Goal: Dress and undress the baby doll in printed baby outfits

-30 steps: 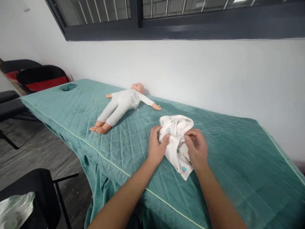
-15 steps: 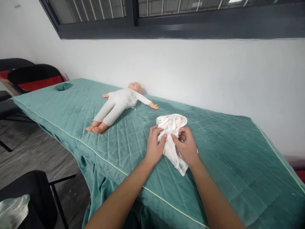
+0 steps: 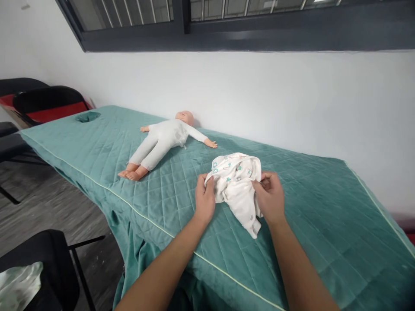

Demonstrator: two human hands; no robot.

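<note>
A white baby garment (image 3: 238, 183) with small teal prints lies bunched on the teal quilted table (image 3: 324, 224). My left hand (image 3: 205, 199) pinches its left edge with closed fingers. My right hand (image 3: 271, 198) grips its right side, fingers curled on the cloth. Between the hands the fabric is spread, with one end hanging toward me. A baby doll (image 3: 162, 140) in a white suit lies on its back farther left on the table, arms out, apart from both hands.
The table runs along a white wall under a dark-framed window. A round face hole (image 3: 88, 116) is at its far left end. Black and red chairs (image 3: 48, 103) stand at the left. A black chair (image 3: 42, 268) with a pale cloth is at the bottom left.
My hands have moved apart, pulling the garment wider between them. The right hand shifted right from the middle of the cloth to its side. The doll has not moved.
</note>
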